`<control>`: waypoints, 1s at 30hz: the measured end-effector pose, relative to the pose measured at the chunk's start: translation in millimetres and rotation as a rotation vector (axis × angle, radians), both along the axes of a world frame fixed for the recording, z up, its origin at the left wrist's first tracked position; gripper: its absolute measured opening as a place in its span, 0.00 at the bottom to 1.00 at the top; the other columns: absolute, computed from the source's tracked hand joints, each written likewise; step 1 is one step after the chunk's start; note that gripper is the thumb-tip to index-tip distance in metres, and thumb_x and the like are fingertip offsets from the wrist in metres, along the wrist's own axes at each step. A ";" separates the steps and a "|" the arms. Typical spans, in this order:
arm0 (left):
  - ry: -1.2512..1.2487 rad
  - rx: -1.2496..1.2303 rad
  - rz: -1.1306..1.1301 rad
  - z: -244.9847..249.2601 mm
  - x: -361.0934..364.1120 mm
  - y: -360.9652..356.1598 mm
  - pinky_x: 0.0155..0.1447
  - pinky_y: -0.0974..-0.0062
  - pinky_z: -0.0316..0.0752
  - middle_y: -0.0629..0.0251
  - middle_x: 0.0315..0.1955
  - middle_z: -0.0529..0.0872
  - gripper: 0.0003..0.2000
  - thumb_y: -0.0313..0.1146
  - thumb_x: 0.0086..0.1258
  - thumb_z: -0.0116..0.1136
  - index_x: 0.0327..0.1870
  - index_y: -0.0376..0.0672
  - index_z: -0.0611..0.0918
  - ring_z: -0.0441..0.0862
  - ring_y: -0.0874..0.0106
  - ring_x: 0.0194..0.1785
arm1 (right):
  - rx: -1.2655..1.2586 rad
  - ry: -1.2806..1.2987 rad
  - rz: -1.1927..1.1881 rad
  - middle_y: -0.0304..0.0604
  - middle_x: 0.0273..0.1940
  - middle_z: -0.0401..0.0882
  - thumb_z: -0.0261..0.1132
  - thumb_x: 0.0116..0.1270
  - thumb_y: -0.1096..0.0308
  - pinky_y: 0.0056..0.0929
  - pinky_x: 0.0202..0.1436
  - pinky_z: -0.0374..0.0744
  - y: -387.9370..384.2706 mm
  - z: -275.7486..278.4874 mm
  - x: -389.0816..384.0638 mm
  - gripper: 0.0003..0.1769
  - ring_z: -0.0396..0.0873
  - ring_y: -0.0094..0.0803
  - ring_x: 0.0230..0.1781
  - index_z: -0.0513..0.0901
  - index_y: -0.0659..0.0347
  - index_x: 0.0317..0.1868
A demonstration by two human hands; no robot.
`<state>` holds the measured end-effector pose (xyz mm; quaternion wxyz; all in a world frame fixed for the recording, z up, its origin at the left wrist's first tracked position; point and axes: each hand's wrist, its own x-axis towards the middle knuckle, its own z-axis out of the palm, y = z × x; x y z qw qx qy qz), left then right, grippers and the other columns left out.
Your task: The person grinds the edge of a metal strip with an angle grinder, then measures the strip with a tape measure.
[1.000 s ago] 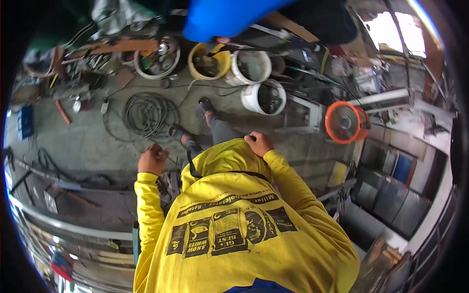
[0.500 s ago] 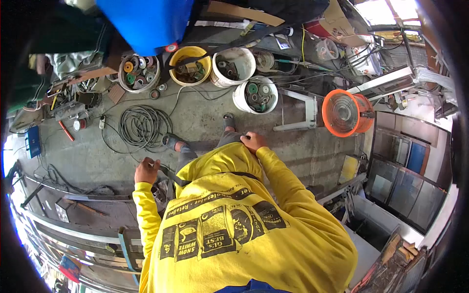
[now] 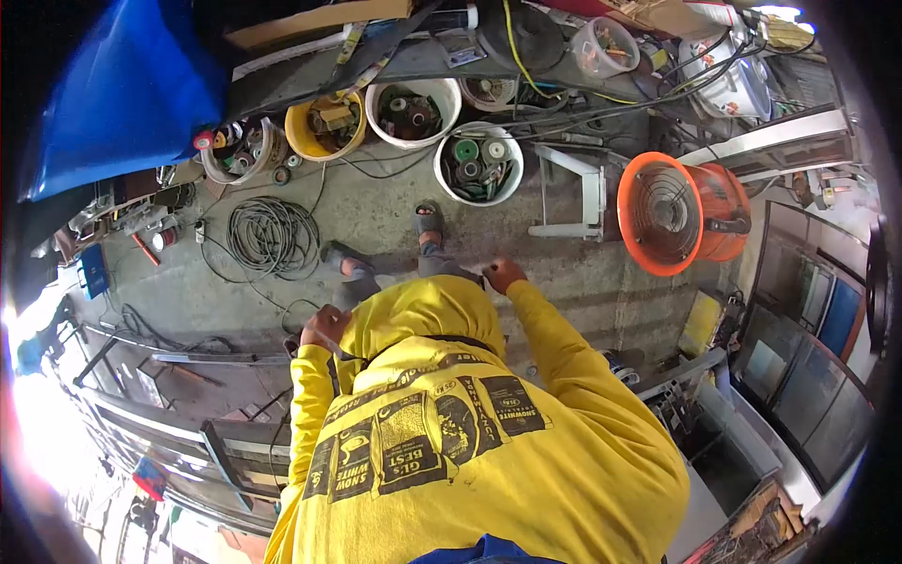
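The yellow shirt (image 3: 451,423) covered the person's trunk and both arms at the lower centre of the head view, with its raised front edge lying between the two hands. The left hand (image 3: 324,327) sat at the left side of that edge with its fingers curled closed. A dark strap (image 3: 336,352) ran from it down against the shirt, but whether the hand gripped the strap could not be told. The right hand (image 3: 504,274) sat at the right side of the edge, just above the grey trouser leg (image 3: 440,261). Its fingers were also curled in, and what they held, if anything, could not be made out.

Beyond the hands, two sandalled feet (image 3: 429,222) stood on the concrete floor (image 3: 395,211). A coil of cable (image 3: 272,237) lay near the left foot. Further out stood a white bucket of discs (image 3: 479,169), a second white bucket (image 3: 411,111) and a yellow bucket (image 3: 324,127). A white metal frame (image 3: 575,199) stood just beside an orange fan (image 3: 676,214) to the right. A blue tarp (image 3: 122,94) hung at the upper left. Steel bars (image 3: 216,357) lay at the left, near the left hand.
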<state>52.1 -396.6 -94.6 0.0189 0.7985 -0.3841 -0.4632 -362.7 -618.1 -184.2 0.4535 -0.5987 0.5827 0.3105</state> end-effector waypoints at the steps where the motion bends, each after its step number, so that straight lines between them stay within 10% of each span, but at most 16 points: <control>1: 0.017 -0.022 0.026 4.1 -9.4 -9.2 0.47 0.55 0.81 0.48 0.34 0.89 0.20 0.53 0.67 0.66 0.41 0.42 0.85 0.88 0.49 0.43 | -0.021 0.014 0.028 0.61 0.54 0.84 0.59 0.72 0.47 0.51 0.59 0.79 -4.4 -5.9 -18.3 0.27 0.82 0.56 0.53 0.86 0.65 0.50; 22: -0.051 0.069 0.325 -37.8 -40.3 89.2 0.53 0.58 0.80 0.48 0.38 0.90 0.26 0.58 0.68 0.63 0.45 0.40 0.87 0.87 0.48 0.47 | -0.166 -0.182 -0.002 0.56 0.44 0.88 0.66 0.64 0.45 0.47 0.54 0.81 -18.9 -65.7 14.4 0.25 0.85 0.55 0.47 0.88 0.60 0.43; 30: 0.184 -0.162 0.543 -62.2 -65.0 107.8 0.60 0.59 0.77 0.44 0.54 0.85 0.26 0.52 0.74 0.62 0.60 0.36 0.82 0.83 0.49 0.57 | -0.295 -0.047 0.161 0.54 0.49 0.88 0.67 0.64 0.56 0.48 0.57 0.82 -51.3 -128.4 27.3 0.17 0.85 0.53 0.54 0.89 0.56 0.47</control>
